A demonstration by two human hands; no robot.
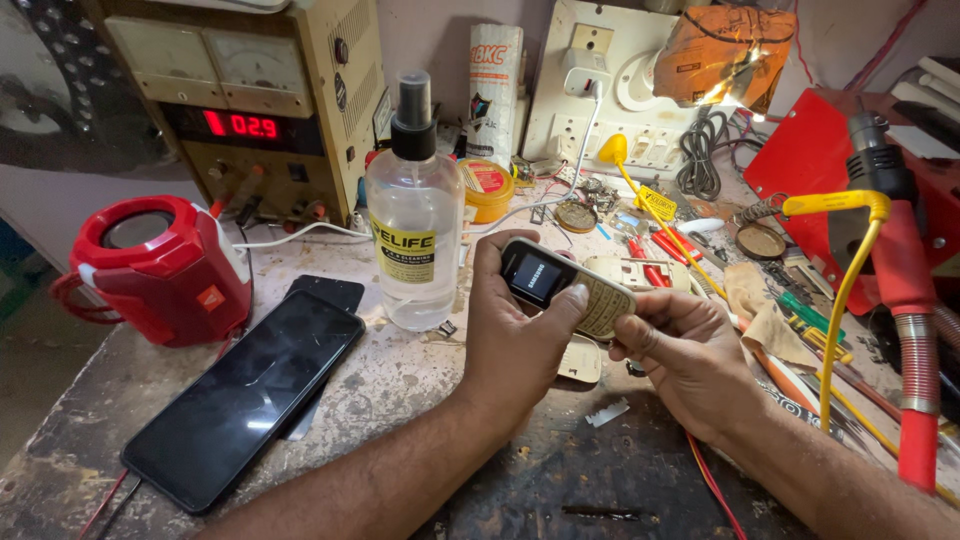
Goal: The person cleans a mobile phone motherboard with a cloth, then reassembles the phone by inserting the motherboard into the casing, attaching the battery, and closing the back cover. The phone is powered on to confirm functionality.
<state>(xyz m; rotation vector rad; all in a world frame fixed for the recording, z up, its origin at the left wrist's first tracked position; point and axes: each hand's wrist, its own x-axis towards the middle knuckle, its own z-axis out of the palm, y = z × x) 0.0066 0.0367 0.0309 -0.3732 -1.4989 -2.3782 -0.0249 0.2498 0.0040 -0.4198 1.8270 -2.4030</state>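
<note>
A small beige keypad phone with a lit screen is held above the worn workbench, tilted up to the left. My left hand grips its screen end, thumb along the near edge. My right hand pinches its keypad end from the right. Beneath the phone, a beige back cover lies flat on the bench, and another opened beige phone body rests just behind.
A clear spray bottle stands left of my hands. A black smartphone lies at front left beside a red speaker. A power supply is at the back. A soldering iron with yellow cable, a red hot-air tool and several hand tools crowd the right.
</note>
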